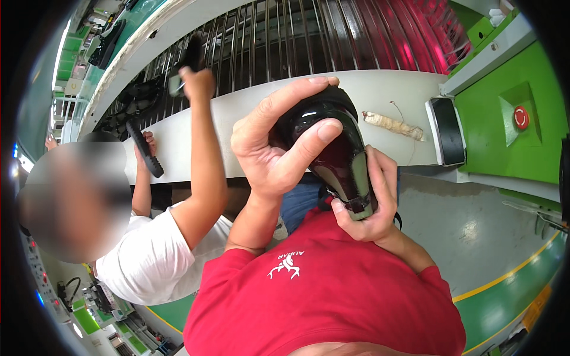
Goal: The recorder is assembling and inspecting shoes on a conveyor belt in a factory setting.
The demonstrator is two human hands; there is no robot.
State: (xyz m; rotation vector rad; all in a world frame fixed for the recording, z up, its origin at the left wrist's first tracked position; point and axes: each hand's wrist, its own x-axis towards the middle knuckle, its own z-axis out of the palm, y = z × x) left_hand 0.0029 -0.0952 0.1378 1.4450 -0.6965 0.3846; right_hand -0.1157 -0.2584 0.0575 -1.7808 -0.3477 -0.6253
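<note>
Between my two hands is a glossy black and dark-red shoe (338, 155), with a dull green form showing at its heel end. Its rounded toe points away from me, and a ridged black edge runs round the toe. My left hand (279, 133) wraps the toe end from the left, the thumb pressed on the shiny top and the fingers reaching over the far edge. At the near end my right hand (377, 204) cups the heel from the right side and below. The shoe is raised in front of my red shirt, close to the white table edge (237, 127).
At my left, a person in a white shirt (154, 261) holds a black sole (142, 148) and reaches another dark piece over the metal roller conveyor (261, 47). A cream wrapped roll (393, 126) lies right of the shoe, near a green machine panel (510, 77) with a red button (521, 117).
</note>
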